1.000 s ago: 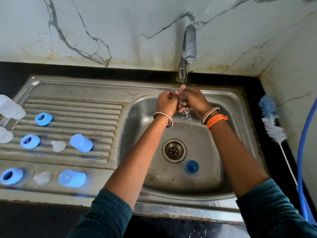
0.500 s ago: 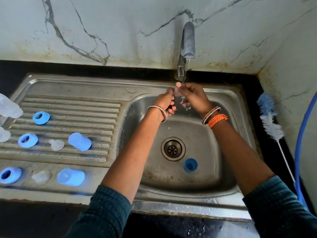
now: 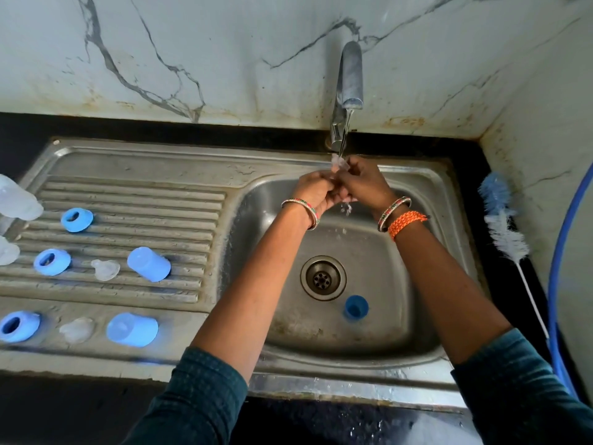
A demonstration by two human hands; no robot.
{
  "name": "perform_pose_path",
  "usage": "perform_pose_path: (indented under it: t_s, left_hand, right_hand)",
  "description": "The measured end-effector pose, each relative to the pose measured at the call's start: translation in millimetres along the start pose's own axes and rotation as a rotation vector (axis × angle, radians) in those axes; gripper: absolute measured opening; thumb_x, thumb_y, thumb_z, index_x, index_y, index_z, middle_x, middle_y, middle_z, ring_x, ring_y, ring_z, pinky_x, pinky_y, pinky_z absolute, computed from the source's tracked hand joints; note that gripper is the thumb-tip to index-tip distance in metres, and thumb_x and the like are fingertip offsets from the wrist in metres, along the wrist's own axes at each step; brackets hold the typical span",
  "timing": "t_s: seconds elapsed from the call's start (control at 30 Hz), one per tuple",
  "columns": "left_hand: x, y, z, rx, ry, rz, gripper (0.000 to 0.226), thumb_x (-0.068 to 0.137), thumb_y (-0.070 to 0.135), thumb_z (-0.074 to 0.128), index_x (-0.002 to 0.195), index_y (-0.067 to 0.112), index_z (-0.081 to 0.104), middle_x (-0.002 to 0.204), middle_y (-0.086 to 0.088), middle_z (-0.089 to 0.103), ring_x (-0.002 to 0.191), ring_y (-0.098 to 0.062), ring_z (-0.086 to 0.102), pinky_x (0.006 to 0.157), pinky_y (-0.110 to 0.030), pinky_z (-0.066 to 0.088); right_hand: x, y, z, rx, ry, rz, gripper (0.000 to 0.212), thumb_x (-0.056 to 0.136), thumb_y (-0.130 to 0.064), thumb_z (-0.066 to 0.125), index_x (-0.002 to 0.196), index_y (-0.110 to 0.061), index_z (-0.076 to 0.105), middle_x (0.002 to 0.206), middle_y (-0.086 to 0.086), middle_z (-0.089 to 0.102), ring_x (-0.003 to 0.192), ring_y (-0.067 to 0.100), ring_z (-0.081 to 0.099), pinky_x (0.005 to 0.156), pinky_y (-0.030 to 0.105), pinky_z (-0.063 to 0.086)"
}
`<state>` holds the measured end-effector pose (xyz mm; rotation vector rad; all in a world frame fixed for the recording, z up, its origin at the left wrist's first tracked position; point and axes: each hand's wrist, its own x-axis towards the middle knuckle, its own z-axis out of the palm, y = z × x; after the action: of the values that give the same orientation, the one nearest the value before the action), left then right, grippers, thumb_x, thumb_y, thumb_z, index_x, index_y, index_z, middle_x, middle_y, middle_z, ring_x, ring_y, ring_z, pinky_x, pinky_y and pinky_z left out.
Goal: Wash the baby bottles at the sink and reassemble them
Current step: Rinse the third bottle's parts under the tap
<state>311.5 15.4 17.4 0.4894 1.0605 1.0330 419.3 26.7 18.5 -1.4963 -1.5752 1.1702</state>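
Since the earlier frame both hands have closed together, left hand [image 3: 316, 191] and right hand [image 3: 361, 184] pinching a clear teat [image 3: 339, 162] under the tap [image 3: 349, 78] stream at the sink [image 3: 449, 200] rear edge for rinsing.

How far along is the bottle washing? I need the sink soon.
Mid-wash. Done, apparently: rings, teats and caps laid on the drainboard. In hand: both hands hold a clear teat under the tap. Left: the blue piece in the basin, and all reassembly.
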Motion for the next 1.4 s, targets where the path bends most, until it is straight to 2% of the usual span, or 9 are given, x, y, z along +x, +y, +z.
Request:
perform_pose_path:
  t_s: [0.17, 0.37, 0.5, 0.57, 0.67, 0.87, 1.1, 1.23, 1.4]
  left_hand:
    - [4, 0, -21, -0.193, -0.079, 0.017, 0.028, 0.103, 0.014, 0.034, 0.089, 0.006, 0.057, 0.064, -0.006, 0.068, 0.054, -0.010, 0.065, 0.056, -0.027, 0.058]
    - [12, -8, -17, -0.063, -0.079, -0.079, 0.029, 0.102, 0.025, 0.038, 0.085, 0.010, 0.055, 0.067, -0.003, 0.069, 0.069, -0.014, 0.067, 0.078, -0.037, 0.054]
    - [16, -10, -6, -0.217, -0.105, 0.053, 0.021, 0.099, 0.003, 0.037, 0.088, 0.007, 0.054, 0.067, -0.003, 0.071, 0.061, -0.011, 0.068, 0.063, -0.024, 0.056]
    - [18, -15, -9, -0.192, -0.095, 0.089, 0.021, 0.099, 0.001, 0.037, 0.089, 0.008, 0.055, 0.071, -0.001, 0.071, 0.066, -0.010, 0.066, 0.062, -0.021, 0.054]
    - [17, -21, -17, -0.173, -0.094, 0.107, 0.024, 0.099, 0.001, 0.036, 0.093, 0.009, 0.058, 0.079, 0.002, 0.073, 0.076, -0.010, 0.067, 0.074, -0.023, 0.055]
    - [22, -28, -4, -0.148, 0.184, -0.049, 0.044, 0.102, 0.011, 0.029, 0.069, 0.007, 0.057, 0.052, -0.001, 0.062, 0.046, -0.008, 0.060, 0.064, -0.016, 0.049]
    - [25, -28, -5, -0.161, 0.214, -0.134, 0.038, 0.103, 0.016, 0.032, 0.079, 0.001, 0.056, 0.052, -0.007, 0.064, 0.054, -0.017, 0.063, 0.071, -0.024, 0.052]
    - [27, -24, -18, -0.232, 0.098, -0.203, 0.037, 0.100, 0.017, 0.041, 0.067, 0.011, 0.057, 0.047, 0.003, 0.059, 0.035, -0.005, 0.052, 0.037, -0.014, 0.044]
    - [37, -29, -30, -0.024, 0.075, -0.197, 0.042, 0.102, 0.040, 0.029, 0.120, 0.010, 0.054, 0.103, -0.007, 0.059, 0.097, -0.021, 0.057, 0.083, -0.040, 0.050]
  right_hand:
    - [-4, 2, -13, -0.294, -0.082, -0.239, 0.027, 0.091, -0.016, 0.061, 0.117, -0.012, 0.066, 0.126, 0.010, 0.059, 0.114, 0.018, 0.052, 0.093, 0.028, 0.043]
    - [2, -11, -36, -1.382, -0.083, -0.684, 0.028, 0.080, -0.039, 0.057, 0.100, -0.025, 0.071, 0.157, 0.007, 0.022, 0.140, 0.035, 0.019, 0.101, 0.052, 0.030]
    - [3, -8, -12, -0.741, -0.006, -0.187, 0.020, 0.085, -0.025, 0.061, 0.100, -0.019, 0.071, 0.148, 0.009, 0.038, 0.140, 0.033, 0.023, 0.109, 0.049, 0.021]
    - [-3, -7, -1, -0.041, -0.059, 0.150, 0.012, 0.088, -0.017, 0.056, 0.087, -0.018, 0.069, 0.107, 0.010, 0.063, 0.108, 0.027, 0.052, 0.093, 0.042, 0.039]
    - [-9, 3, 2, 0.626, -0.113, 0.515, 0.013, 0.088, -0.016, 0.050, 0.080, -0.018, 0.059, 0.076, 0.000, 0.056, 0.076, 0.016, 0.052, 0.070, 0.035, 0.043]
    - [-13, 13, 45, -0.275, 0.392, 0.048, 0.029, 0.089, -0.034, 0.064, 0.101, -0.009, 0.073, 0.106, 0.011, 0.070, 0.099, 0.025, 0.064, 0.085, 0.034, 0.049]
    - [-18, 23, 40, -0.282, 0.439, -0.128, 0.052, 0.086, -0.041, 0.066, 0.129, -0.015, 0.056, 0.105, 0.009, 0.068, 0.096, 0.027, 0.064, 0.083, 0.037, 0.051]
    - [-9, 23, 26, -0.450, 0.384, -0.137, 0.043, 0.084, -0.041, 0.067, 0.117, -0.015, 0.061, 0.116, 0.006, 0.062, 0.105, 0.026, 0.059, 0.084, 0.034, 0.049]
    - [-3, 22, 28, -0.357, 0.460, -0.251, 0.030, 0.082, -0.024, 0.069, 0.107, -0.010, 0.060, 0.099, 0.007, 0.069, 0.089, 0.024, 0.064, 0.075, 0.033, 0.051]
